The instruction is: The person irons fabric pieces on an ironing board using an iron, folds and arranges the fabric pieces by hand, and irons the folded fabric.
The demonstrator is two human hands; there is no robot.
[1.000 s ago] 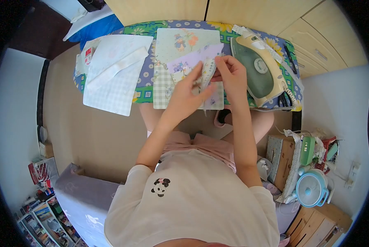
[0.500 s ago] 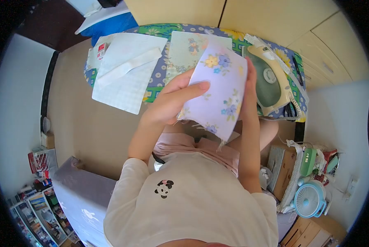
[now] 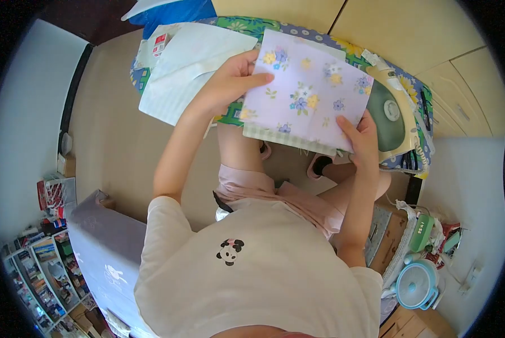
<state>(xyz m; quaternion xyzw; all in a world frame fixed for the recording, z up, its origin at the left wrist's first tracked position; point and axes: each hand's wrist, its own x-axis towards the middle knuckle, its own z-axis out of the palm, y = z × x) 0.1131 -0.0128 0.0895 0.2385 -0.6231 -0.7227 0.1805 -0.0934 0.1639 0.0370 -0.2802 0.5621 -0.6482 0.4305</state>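
A lavender fabric piece (image 3: 306,93) printed with blue and yellow flowers is spread out in front of me, above the edge of the patterned ironing board (image 3: 230,118). My left hand (image 3: 238,79) pinches its left side, thumb on top. My right hand (image 3: 362,135) grips its lower right corner, also with the thumb on top. Along the near edge a pale green checked fabric (image 3: 289,138) shows from underneath; whether it is held too, I cannot tell. Beyond my right hand lies a cream and green iron (image 3: 390,110).
Pale checked fabric (image 3: 171,93) with a white strip lies at the board's left, by a small red and white box (image 3: 161,42). Pens (image 3: 425,110) lie at the right. Cream cabinets (image 3: 399,34) stand behind; a blue fan (image 3: 416,284) is at lower right.
The floral fabric has gone from partly folded and tilted to spread flat and wide. My right hand has moved down to its lower right corner, and my left hand has moved up.
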